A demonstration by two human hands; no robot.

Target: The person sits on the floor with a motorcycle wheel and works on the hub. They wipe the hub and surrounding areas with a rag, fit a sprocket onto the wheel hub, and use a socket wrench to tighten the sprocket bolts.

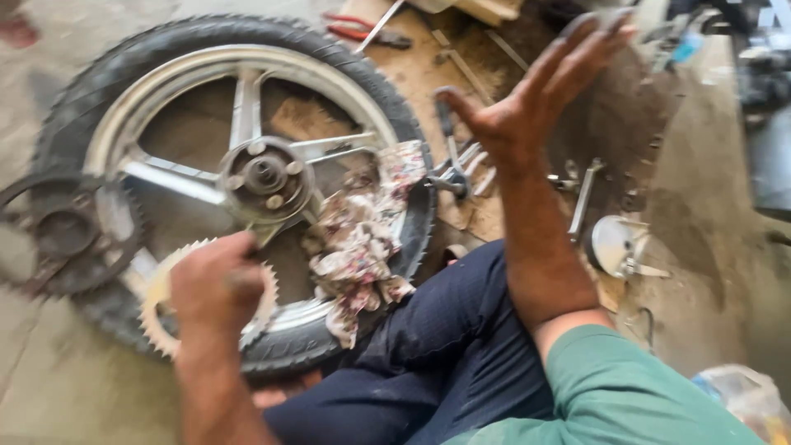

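The left hand (216,284) is gripping a pale toothed sprocket (165,301), which is lying against the near rim of a motorcycle wheel (239,107) resting flat on the floor (49,387). The right hand (527,107) is hovering empty with fingers spread above scattered tools (461,169), while a patterned rag (362,235) is draping over the wheel's right edge.

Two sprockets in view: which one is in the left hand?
The pale, shiny sprocket in front of the wheel, gripped by the left hand. The dark, rusty sprocket lies untouched at the tyre's left edge.
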